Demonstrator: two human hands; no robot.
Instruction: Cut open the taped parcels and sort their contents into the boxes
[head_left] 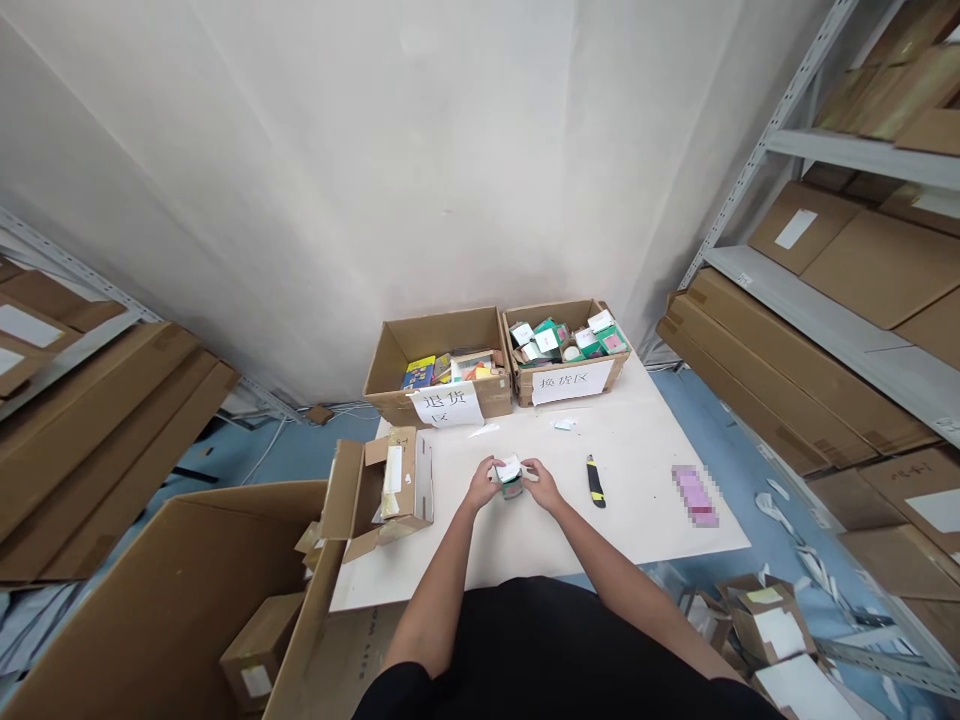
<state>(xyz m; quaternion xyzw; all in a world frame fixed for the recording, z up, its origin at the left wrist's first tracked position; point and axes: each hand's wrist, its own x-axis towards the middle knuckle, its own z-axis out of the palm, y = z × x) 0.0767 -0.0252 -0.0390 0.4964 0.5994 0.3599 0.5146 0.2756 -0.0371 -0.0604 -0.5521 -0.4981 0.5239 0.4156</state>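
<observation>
Between my two hands, low over the white table (637, 530), is a small green box (512, 488) with a white paper on its top. My left hand (483, 483) grips its left side and my right hand (541, 485) its right side, fingers closed on it. To the right of my right hand lies a black and yellow utility knife (595, 482). An opened cardboard box (409, 480) rests on its side to the left of my left hand, its flaps spread toward the left.
At the table's back stand two labelled cartons: the left carton (390, 360) holds colourful packages, the right carton (622, 378) several green and white boxes. A large carton (187, 530) stands at the left. Shelves (757, 270) flank both sides. A blurred pink item (695, 495) lies at right.
</observation>
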